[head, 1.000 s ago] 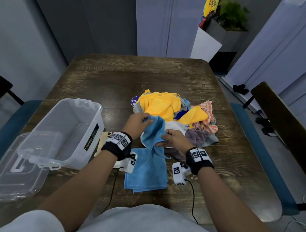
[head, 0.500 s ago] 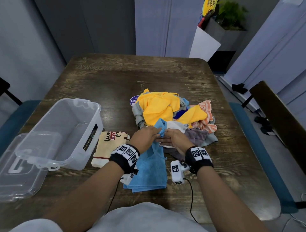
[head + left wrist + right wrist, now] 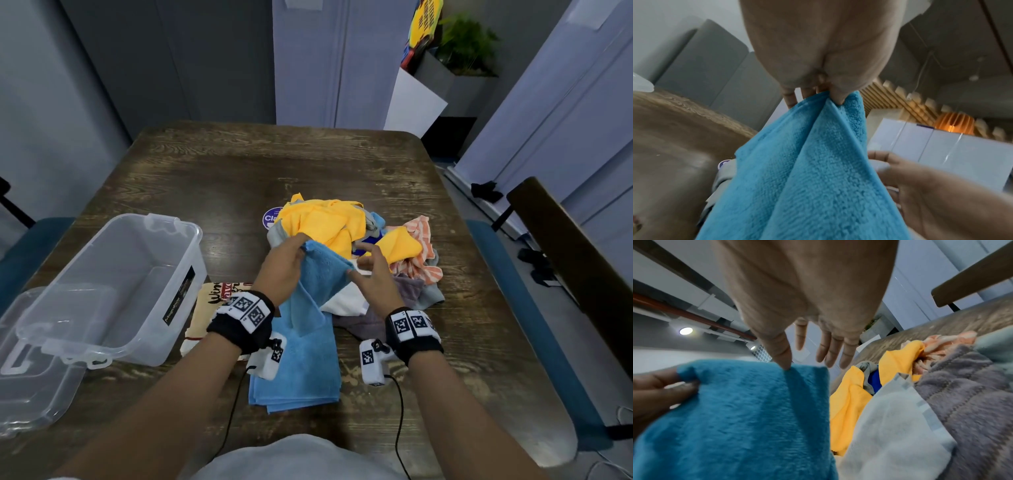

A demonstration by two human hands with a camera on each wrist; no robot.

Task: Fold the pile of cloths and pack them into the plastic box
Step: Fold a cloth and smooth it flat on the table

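My left hand (image 3: 301, 248) pinches the top corner of a blue towel (image 3: 318, 284) between thumb and fingers, as the left wrist view shows (image 3: 830, 95). The towel's upper part is raised off the table; its lower part (image 3: 301, 370) lies flat near me. My right hand (image 3: 363, 263) is to the right of that corner with its fingers straight and spread. Only its thumb tip touches the towel's top edge (image 3: 786, 368). Behind the hands lies the pile of cloths (image 3: 329, 222): yellow, grey, white and orange-striped. The clear plastic box (image 3: 113, 284) stands open at the left.
The box's lid (image 3: 30, 370) lies at the table's left front corner. A folded cream cloth with printed letters (image 3: 212, 301) rests between the box and the blue towel. A round purple sticker (image 3: 270, 219) shows behind the pile. A chair back (image 3: 565, 246) stands to the right of the table.
Both hands were together at the towel's top corner. Now they have lifted it and moved apart, the left keeping the corner and the right spreading its fingers open.
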